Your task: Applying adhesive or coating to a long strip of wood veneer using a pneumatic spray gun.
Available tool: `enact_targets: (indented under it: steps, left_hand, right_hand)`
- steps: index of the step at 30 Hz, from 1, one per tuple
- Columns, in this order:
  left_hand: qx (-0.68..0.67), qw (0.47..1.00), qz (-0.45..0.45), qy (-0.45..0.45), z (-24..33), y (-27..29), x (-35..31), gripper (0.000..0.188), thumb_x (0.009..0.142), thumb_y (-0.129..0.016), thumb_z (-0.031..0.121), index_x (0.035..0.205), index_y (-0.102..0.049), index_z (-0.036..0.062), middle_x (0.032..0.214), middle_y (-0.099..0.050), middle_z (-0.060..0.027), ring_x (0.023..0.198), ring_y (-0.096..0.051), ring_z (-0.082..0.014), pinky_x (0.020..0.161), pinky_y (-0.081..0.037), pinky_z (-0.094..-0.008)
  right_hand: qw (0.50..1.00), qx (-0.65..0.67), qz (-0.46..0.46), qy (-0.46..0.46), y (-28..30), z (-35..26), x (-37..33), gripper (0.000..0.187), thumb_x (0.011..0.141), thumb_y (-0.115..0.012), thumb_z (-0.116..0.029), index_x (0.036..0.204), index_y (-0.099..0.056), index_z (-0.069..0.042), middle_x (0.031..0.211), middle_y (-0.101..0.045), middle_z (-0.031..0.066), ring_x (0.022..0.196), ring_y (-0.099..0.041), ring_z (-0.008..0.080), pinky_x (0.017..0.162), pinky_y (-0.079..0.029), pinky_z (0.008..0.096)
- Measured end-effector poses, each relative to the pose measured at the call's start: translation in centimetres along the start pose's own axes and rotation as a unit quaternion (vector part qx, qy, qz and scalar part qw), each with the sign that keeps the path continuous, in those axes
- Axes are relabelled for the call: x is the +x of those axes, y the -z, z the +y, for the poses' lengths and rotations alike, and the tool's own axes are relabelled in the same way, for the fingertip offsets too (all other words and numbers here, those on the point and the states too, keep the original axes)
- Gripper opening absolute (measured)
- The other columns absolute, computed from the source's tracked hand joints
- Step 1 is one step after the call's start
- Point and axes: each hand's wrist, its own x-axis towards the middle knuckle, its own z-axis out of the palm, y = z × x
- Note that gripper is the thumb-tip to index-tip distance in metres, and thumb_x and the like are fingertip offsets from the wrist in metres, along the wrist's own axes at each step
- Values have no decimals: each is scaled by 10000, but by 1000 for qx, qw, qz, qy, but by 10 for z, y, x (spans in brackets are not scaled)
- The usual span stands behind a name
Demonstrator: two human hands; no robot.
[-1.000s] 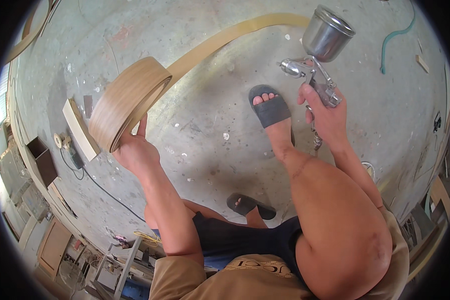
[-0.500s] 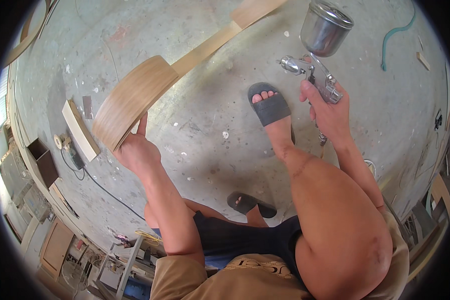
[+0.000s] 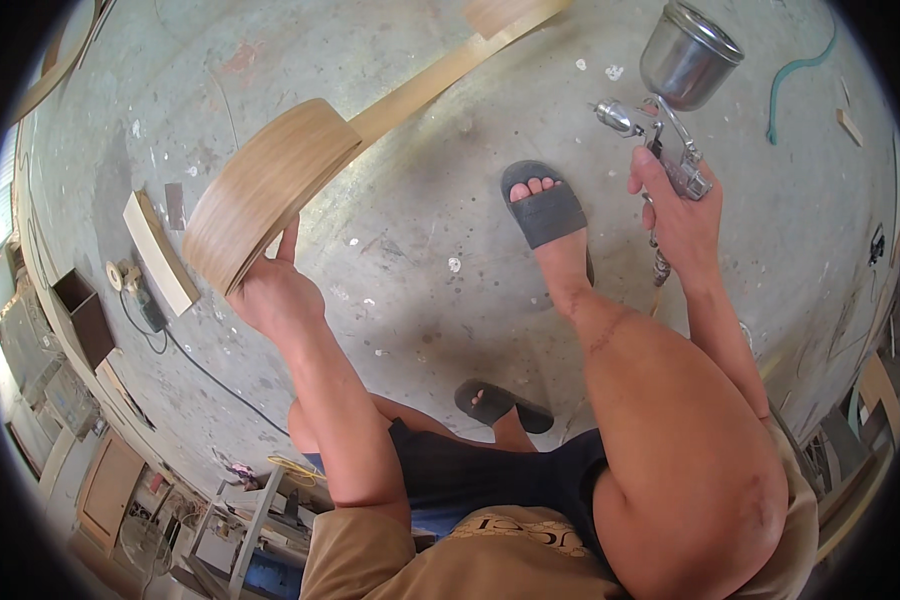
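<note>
A long bent wooden piece [image 3: 260, 190] with light brown grain runs from my left hand up toward the top middle. Its near end is broad and rounded, joined by a narrow strip to another broad part at the far end. My left hand [image 3: 278, 295] grips the near end from beneath, with most fingers hidden behind the wood. In my right hand [image 3: 680, 205] is a silver spray gun [image 3: 660, 140], its metal cup [image 3: 690, 60] on top and its nozzle turned left toward the wood. The fingers wrap round the gun's handle, and a hose fitting hangs below.
A pale wooden block [image 3: 160, 252], a corded power tool [image 3: 145, 305] and a dark open box [image 3: 83, 320] lie at the left. A green strip [image 3: 795, 75] is at the upper right. My sandalled feet stand on the paint-spotted concrete floor [image 3: 430, 310].
My right hand has moved right with the spray gun, away from the wooden piece. The near end of the wood has shifted and turned slightly in my left hand.
</note>
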Motion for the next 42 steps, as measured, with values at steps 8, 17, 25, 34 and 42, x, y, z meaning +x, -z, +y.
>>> enact_targets:
  steps: [8,17,25,34,42]
  left_hand:
    - [-14,1000,-2,2,-1,-1,-1,317,997,-486,45,1309,-508,-3,1296,-539,-134,1117,-611,-253,859,-635,-417]
    - [-58,998,-4,13,-8,4,6,315,960,-548,18,1273,-518,14,1262,-568,-144,1144,-615,-297,870,-625,-513]
    - [-50,999,-9,17,-12,2,7,343,963,-569,42,1299,-498,21,1287,-554,-146,1152,-612,-302,873,-624,-519]
    - [-63,998,-3,21,-11,-3,4,286,960,-539,35,1245,-543,15,1267,-578,-124,1115,-628,-271,888,-619,-473]
    - [-74,997,-14,16,-14,3,11,417,952,-611,68,1337,-462,12,1305,-551,-161,1159,-609,-320,853,-633,-506]
  right_hand:
    - [999,7,-34,-14,-6,-1,-8,403,966,-655,-222,1337,-605,-74,710,-581,-22,563,-464,23,455,-374,198]
    - [996,12,-86,-29,-9,-6,-17,402,967,-647,-200,1346,-599,-75,698,-569,-20,530,-447,18,442,-351,192]
    - [992,42,-114,-19,-9,-14,-25,401,961,-650,-175,1344,-598,-71,708,-572,-24,531,-451,19,443,-356,188]
    - [976,96,-189,-45,1,-31,-30,422,915,-702,-119,1324,-624,-50,824,-633,-45,684,-520,39,563,-425,210]
    - [974,63,-212,-46,11,-25,-32,419,914,-689,-116,1324,-624,-57,777,-614,-37,614,-493,31,513,-387,200]
